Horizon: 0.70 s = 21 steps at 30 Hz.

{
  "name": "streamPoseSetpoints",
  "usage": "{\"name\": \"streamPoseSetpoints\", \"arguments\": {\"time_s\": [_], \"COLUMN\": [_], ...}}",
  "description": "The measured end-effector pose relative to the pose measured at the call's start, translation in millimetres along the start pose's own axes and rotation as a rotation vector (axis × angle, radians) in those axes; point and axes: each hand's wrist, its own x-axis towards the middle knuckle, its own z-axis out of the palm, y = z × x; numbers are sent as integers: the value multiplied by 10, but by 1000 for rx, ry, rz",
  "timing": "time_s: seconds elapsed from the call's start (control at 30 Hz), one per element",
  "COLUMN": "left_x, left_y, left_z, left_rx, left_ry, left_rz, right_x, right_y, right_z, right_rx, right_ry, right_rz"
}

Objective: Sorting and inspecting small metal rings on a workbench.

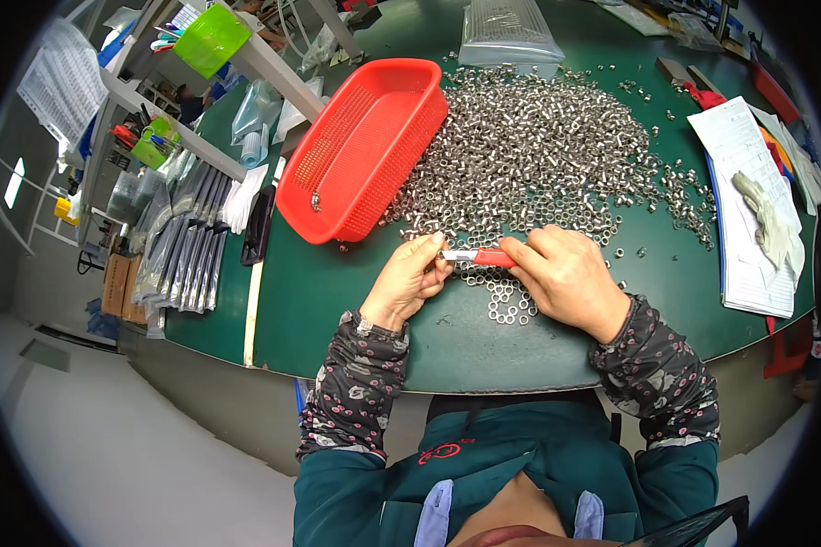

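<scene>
My right hand (564, 276) is closed around a red-handled utility knife (493, 258), its pale blade end pointing left. In a pinch, my left hand (410, 275) holds a small metal ring (441, 256) at the blade's tip; the fingers hide most of it. Just beyond both hands spreads a large heap of shiny metal rings (538, 146). Several loose rings (506, 301) lie flat on the table below the knife. A red perforated plastic basket (303, 196) stands to the left of the heap, with a few metal pieces at its near end.
The green table (337, 301) carries a stack of clear plastic bags (511, 36) at the back. At right lie paper sheets (739, 182) with a pale glove (768, 219) on them. Packed grey bags (187, 242) and a shelf frame (173, 128) with green bins are at left.
</scene>
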Motion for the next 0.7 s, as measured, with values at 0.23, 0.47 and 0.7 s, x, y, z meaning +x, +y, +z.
{"name": "streamPoseSetpoints", "arguments": {"time_s": [0.23,0.47,0.7], "left_x": [-11,-5,5], "left_y": [36,36,26], "left_z": [77,62,59], "left_rx": [-88,-210,-111], "left_ry": [46,-36,70], "left_rz": [-61,23,180], "right_x": [20,10,17], "right_y": [10,19,9], "right_z": [-24,-12,-9], "right_rx": [48,71,55], "right_ry": [54,76,74], "right_rz": [17,86,92]}}
